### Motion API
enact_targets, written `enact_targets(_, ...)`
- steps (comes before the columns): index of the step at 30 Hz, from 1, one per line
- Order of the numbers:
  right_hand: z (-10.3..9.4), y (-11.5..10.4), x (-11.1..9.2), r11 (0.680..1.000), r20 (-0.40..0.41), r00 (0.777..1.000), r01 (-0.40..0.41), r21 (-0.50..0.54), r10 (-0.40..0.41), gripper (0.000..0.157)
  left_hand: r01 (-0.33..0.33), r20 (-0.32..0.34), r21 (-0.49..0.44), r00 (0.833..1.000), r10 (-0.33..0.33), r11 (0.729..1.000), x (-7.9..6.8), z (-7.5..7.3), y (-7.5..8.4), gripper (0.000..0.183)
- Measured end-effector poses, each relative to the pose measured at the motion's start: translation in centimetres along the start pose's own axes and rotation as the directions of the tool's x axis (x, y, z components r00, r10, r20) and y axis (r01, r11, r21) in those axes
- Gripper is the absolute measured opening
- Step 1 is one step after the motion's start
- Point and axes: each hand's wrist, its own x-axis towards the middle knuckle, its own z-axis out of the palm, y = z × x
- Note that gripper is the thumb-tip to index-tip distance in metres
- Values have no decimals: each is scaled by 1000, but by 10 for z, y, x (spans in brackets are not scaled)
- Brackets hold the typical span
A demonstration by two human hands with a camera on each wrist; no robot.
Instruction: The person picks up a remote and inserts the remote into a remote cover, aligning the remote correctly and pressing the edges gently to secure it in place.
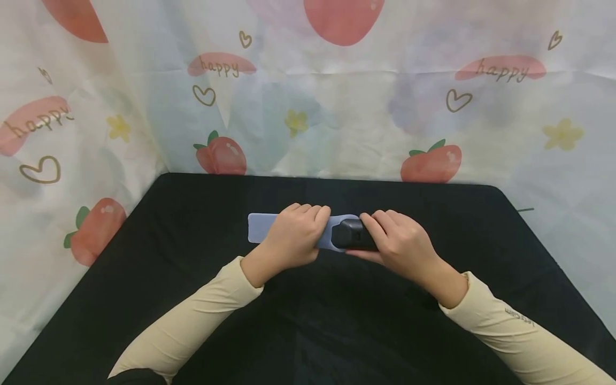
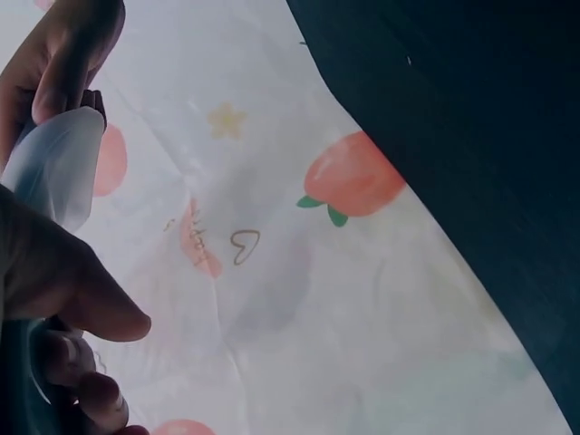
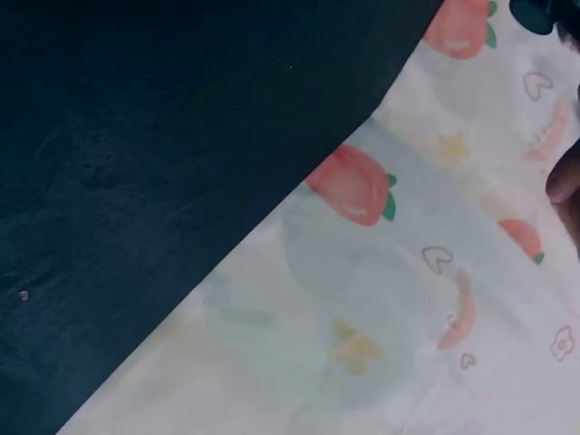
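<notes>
Above the black table, my left hand (image 1: 295, 233) grips a flat, milky-blue translucent strip (image 1: 261, 226) around its middle. The squared end of this strip sticks out to the left of the fist. My right hand (image 1: 401, 243) holds a black, blocky handle-like piece (image 1: 347, 234), which overlaps the strip's wider rounded end; the palm hides the rest of it. Seen from the left wrist, the translucent end (image 2: 63, 163) rises between the two hands. The right wrist view catches only a fingertip (image 3: 565, 177) at its edge. What kind of tool this is, I cannot tell.
A black cloth covers the table (image 1: 298, 326). Behind it and along the sides hangs a pale curtain (image 1: 337, 123) printed with strawberries, hearts and flowers, meeting the table's back edge. Cream sleeves (image 1: 192, 315) cover both forearms.
</notes>
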Motion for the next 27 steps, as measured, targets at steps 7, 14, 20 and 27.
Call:
enact_targets(7,2,1,3,999,66,998,-5,-46,8,61,26,46,8,999,-26,1000,0,1,-1,32)
enact_targets(14,0,7,-5,992,161,983,-72,-100,87,69,114,113,38,987,-118,993,-11,2,-4,65)
enact_targets(20,-1,14,-7,990,142,983,-103,-93,115,69,88,52,20,995,-89,996,-14,4,-8,63)
enact_targets(27,-2,16,-5,996,-131,988,-85,22,87,48,132,-12,-26,991,-132,991,-13,3,-9,59)
